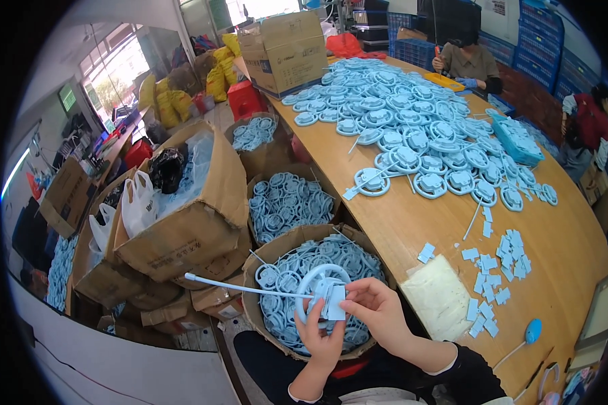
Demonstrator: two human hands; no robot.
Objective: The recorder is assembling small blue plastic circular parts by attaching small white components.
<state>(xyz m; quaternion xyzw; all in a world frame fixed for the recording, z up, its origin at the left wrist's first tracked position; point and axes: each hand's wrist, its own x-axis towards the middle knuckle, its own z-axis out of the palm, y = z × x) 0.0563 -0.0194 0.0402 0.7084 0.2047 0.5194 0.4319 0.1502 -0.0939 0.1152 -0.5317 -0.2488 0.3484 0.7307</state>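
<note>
A light-blue plastic ring with a moulded centre (pixel 305 278) and a long thin rod (pixel 243 287) pointing left is held up over an open carton. My left hand (pixel 323 343) is closed round the lower part of that ring. Between the thumb and fingers of my right hand (pixel 380 312) is the edge of a small flat light-blue plate (pixel 336 305), which lies against the ring's centre. Whether the plate is seated in the ring I cannot tell. Just below, the round-sided carton (pixel 251 297) holds many similar light-blue ring parts (pixel 284 324).
On the wooden table (pixel 412 226) lie a heap of ring parts (pixel 412 128), loose small plates (pixel 513 250), a white packet (pixel 439 300) and a blue paddle-ended stick (pixel 533 331). Cartons (pixel 189 229) crowd the left. A co-worker (pixel 469 64) sits at the far side; another person (pixel 588 128) stands right.
</note>
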